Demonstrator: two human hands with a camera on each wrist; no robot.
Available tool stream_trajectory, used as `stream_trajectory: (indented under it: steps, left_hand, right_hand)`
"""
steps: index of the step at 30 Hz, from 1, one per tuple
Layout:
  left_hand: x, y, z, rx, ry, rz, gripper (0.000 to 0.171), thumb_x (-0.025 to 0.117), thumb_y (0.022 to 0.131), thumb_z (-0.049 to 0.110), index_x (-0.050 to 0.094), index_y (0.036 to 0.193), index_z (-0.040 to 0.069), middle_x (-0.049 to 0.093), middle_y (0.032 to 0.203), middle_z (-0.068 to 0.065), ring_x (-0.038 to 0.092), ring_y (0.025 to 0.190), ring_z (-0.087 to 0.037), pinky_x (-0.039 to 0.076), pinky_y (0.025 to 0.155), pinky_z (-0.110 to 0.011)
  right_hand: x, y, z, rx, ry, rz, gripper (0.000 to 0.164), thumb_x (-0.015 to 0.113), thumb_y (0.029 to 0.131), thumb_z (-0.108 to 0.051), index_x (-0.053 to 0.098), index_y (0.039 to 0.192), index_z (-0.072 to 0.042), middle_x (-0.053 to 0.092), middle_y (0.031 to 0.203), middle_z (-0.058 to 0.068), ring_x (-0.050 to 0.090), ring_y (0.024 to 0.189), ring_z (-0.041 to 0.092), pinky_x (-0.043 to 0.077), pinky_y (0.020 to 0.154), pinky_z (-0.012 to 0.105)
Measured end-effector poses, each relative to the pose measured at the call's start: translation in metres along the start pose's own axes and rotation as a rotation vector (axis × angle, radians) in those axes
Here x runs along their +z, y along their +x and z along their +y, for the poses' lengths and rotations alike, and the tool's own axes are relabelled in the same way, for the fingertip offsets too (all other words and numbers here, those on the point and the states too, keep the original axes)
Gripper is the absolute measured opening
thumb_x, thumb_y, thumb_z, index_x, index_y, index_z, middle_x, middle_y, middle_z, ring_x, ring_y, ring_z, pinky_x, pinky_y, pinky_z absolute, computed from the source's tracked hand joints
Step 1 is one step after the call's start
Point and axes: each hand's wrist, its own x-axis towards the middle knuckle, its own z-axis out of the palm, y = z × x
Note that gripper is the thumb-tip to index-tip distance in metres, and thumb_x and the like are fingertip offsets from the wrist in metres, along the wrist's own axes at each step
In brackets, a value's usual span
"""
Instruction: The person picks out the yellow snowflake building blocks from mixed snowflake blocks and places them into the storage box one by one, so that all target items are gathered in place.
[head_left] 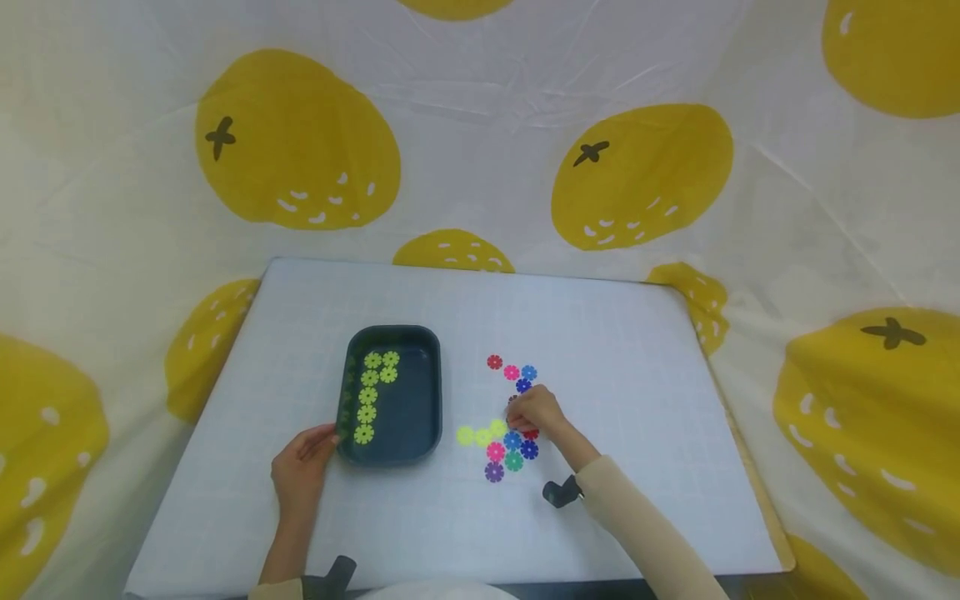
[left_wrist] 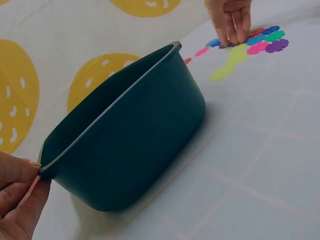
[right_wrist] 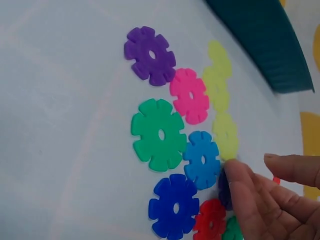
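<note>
On the left, my left hand [head_left: 302, 467] pinches the near-left corner of a dark teal plastic tub [head_left: 416, 396] by its rim. Several yellow-green notched discs [head_left: 367, 396] lie along the tub's left side. My right hand [head_left: 537, 410] is low over a loose group of flower-shaped plastic discs to the right of the tub. Seen from the right wrist, its fingertips [right_wrist: 234, 167] are at a dark disc [right_wrist: 225, 190], partly hidden, while the thumb stands apart. Beside them lie a light blue disc [right_wrist: 201, 159], a red disc [right_wrist: 210, 220] and a yellow-green disc [right_wrist: 226, 136].
Nearer me are a purple disc [head_left: 494, 472], a green disc [head_left: 513, 461] and a pink disc [head_left: 496, 451]. Farther back lie a red disc [head_left: 494, 362] and a light blue disc [head_left: 528, 372]. A fruit-patterned curtain [head_left: 480, 167] surrounds the white table [head_left: 637, 358].
</note>
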Motion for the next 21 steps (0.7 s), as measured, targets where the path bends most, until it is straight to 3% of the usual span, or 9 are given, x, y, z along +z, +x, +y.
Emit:
stream_trajectory:
  steps: [6, 13, 21]
  left_hand:
    - [0.000, 0.000, 0.001, 0.003, -0.014, -0.004, 0.023, 0.073, 0.089, 0.004, 0.070, 0.111, 0.001, 0.071, 0.117, -0.019, 0.057, 0.084, 0.019, 0.048, 0.076, -0.001]
    - [-0.001, -0.002, 0.005, -0.007, -0.021, -0.008, 0.023, 0.073, 0.088, 0.003, 0.070, 0.111, 0.000, 0.071, 0.117, -0.020, 0.057, 0.083, 0.019, 0.048, 0.076, 0.000]
    - [-0.002, -0.001, 0.006, -0.018, -0.027, -0.014, 0.025, 0.072, 0.088, 0.003, 0.069, 0.113, 0.000, 0.070, 0.119, -0.021, 0.057, 0.083, 0.019, 0.048, 0.076, -0.001]
  right_hand:
    - [0.006, -0.007, 0.000, -0.133, -0.174, -0.006, 0.021, 0.079, 0.083, -0.017, 0.073, 0.097, -0.002, 0.068, 0.081, 0.008, 0.065, 0.064, 0.019, 0.058, 0.060, 0.025]
    - [0.016, -0.018, -0.004, -0.212, -0.411, 0.033, 0.022, 0.082, 0.080, -0.023, 0.067, 0.089, -0.009, 0.063, 0.078, 0.003, 0.057, 0.069, 0.018, 0.053, 0.063, 0.030]
    - [0.026, -0.021, -0.002, -0.237, -0.481, 0.077, 0.027, 0.083, 0.078, -0.021, 0.066, 0.093, -0.007, 0.064, 0.080, 0.005, 0.056, 0.069, 0.019, 0.054, 0.066, 0.035]
